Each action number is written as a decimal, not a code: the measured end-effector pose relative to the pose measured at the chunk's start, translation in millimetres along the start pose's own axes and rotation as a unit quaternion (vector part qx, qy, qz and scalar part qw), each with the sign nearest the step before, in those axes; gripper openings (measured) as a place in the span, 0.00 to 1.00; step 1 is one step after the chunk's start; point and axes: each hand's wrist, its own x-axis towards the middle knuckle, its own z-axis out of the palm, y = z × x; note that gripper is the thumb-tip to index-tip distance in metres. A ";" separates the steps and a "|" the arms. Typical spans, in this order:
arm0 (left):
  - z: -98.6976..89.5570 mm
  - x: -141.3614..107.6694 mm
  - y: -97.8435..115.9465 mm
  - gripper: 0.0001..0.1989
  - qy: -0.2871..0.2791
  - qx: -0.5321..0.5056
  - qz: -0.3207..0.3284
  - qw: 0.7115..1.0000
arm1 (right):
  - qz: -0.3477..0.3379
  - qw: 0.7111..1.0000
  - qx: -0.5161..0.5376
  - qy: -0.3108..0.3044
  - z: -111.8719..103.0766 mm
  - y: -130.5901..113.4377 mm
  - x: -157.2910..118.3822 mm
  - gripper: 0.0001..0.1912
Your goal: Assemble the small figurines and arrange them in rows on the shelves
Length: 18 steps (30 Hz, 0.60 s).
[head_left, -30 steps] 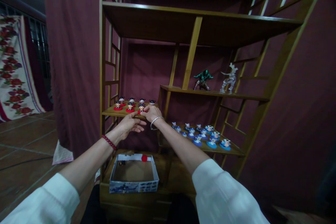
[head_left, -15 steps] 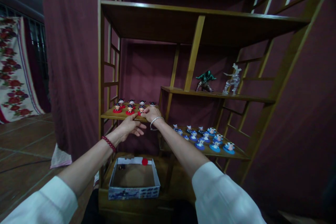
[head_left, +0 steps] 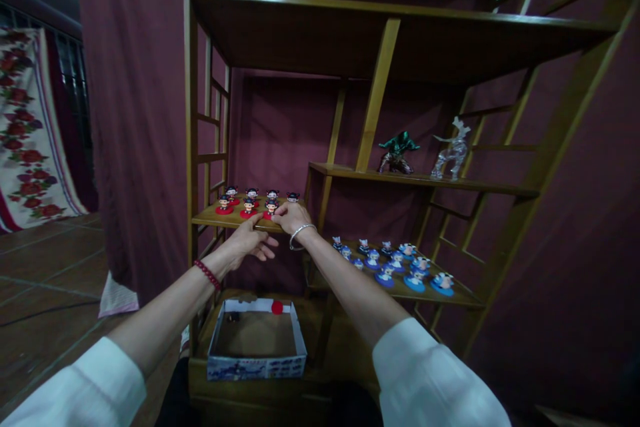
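Two rows of small dark-haired figurines on red round bases stand on the left shelf (head_left: pixel 205 219). My right hand (head_left: pixel 295 219), with a silver bangle at its wrist, has its fingertips closed at the base of the front-right figurine (head_left: pixel 271 207). That figurine is upright on the shelf and its head shows clear of my fingers. My left hand (head_left: pixel 246 243), wearing a red bead bracelet, is just left of it at the shelf's front edge. Its fingers are loosely stretched and hold nothing. Behind my right hand, another figurine (head_left: pixel 293 198) is partly hidden.
Below stands an open cardboard box (head_left: pixel 256 368) with a red disc (head_left: pixel 277 307) and a small dark piece (head_left: pixel 233 317) inside. Several blue-based figurines (head_left: pixel 385 273) fill the lower right shelf. A green figure (head_left: pixel 399 152) and a clear deer-like figure (head_left: pixel 453 150) stand above.
My right hand has shifted slightly right, and more of the front-right figurine shows beside its fingertips. My left hand has barely moved. The view has shifted a little.
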 end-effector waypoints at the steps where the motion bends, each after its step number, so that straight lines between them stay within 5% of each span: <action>1: -0.2 0.0 0.1 0.39 -0.001 0.003 0.002 1.000 | -0.001 1.000 0.000 0.001 0.3 0.1 0.0 0.09; 18: -0.6 -2.2 -3.2 0.38 0.006 0.011 0.012 1.000 | -0.002 1.000 -0.024 0.000 -3.3 -4.4 -6.7 0.07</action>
